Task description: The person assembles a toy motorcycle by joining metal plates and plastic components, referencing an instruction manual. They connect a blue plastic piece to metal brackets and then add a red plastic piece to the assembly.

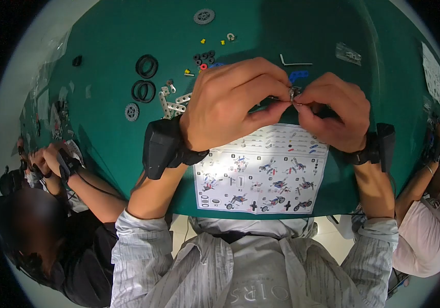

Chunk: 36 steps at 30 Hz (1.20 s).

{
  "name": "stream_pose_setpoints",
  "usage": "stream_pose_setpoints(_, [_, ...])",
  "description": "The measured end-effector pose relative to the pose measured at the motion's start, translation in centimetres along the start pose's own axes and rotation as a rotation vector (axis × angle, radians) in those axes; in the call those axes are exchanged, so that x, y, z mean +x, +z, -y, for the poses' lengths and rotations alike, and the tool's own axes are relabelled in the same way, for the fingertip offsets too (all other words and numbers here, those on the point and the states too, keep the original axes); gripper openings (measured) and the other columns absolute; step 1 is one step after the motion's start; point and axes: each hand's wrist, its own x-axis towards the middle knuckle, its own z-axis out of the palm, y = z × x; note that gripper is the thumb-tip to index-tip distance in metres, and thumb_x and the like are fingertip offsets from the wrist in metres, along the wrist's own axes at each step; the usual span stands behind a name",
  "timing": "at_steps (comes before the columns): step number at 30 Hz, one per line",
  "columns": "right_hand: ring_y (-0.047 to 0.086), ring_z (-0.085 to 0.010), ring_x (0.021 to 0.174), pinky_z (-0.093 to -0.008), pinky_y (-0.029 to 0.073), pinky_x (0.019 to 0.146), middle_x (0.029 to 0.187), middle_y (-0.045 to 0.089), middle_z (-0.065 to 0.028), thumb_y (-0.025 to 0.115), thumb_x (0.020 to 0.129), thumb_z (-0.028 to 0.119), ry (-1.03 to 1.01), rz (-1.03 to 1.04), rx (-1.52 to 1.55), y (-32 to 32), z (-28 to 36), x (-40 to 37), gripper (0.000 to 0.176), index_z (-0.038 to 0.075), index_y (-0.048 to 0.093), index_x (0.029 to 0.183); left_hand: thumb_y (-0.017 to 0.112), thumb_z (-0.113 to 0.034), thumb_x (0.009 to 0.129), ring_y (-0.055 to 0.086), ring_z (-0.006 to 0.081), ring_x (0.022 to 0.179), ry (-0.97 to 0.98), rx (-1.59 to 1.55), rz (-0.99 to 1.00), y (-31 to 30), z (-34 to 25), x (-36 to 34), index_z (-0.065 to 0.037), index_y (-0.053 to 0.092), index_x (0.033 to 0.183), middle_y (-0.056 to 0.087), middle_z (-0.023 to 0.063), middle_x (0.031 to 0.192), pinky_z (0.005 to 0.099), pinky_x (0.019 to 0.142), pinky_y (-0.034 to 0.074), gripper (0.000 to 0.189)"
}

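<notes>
My left hand (238, 100) and my right hand (335, 110) meet over the top edge of the instruction sheet (261, 177). Between their fingertips is a small metal part (292, 94), pinched from both sides; its exact shape is mostly covered by the fingers. Just beyond the fingertips lies a blue plastic piece (298, 76). Silver perforated metal strips (166, 105) rest to the left of my left wrist. A bent hex key (297, 63) lies farther up the table.
On the green table (112, 56) are black rubber tires (146, 66), grey wheels (204, 16), small black rings (204, 57), yellow pieces (203, 41) and a small plastic bag (348, 54) of parts. People sit at both sides, with a co-worker's hands (45, 158) at the left.
</notes>
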Motion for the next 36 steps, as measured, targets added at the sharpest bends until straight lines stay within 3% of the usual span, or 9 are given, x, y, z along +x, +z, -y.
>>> stream_pose_setpoints(4, [0.065, -0.014, 0.059, -0.0249, 0.049, 0.051, 0.082, 0.07, -0.0068, 0.083, 0.072, -0.003, -0.001, -0.004, -0.003, -0.06, 0.0, 0.06, 0.024, 0.004, 0.073, 0.093, 0.085, 0.001, 0.072, 0.074, 0.0199, 0.083, -0.003, -0.014, -0.013, 0.02, 0.03, 0.04, -0.006, 0.074, 0.091, 0.074, 0.0075, 0.101, 0.0295, 0.069, 0.058, 0.023])
stream_pose_setpoints(31, [0.071, -0.0217, 0.067, -0.03, 0.054, 0.055, 0.082, 0.071, -0.0082, 0.084, 0.07, -0.003, -0.019, 0.02, -0.005, -0.24, -0.09, 0.39, 0.024, 0.003, 0.072, 0.091, 0.083, 0.003, 0.072, 0.074, 0.0208, 0.084, -0.088, -0.063, -0.025, 0.09, -0.27, 0.01, -0.004, 0.073, 0.089, 0.073, 0.0083, 0.099, 0.0306, 0.072, 0.059, 0.021])
stream_pose_setpoints(36, [0.068, -0.0203, 0.063, -0.0298, 0.05, 0.052, 0.081, 0.07, -0.0087, 0.083, 0.073, -0.004, 0.007, 0.015, 0.016, -0.1, -0.04, 0.37, 0.023, 0.004, 0.073, 0.093, 0.083, 0.002, 0.072, 0.074, 0.0208, 0.085, -0.114, -0.089, -0.034, 0.2, -0.23, -0.08, -0.004, 0.073, 0.089, 0.073, 0.0082, 0.099, 0.0304, 0.072, 0.059, 0.021])
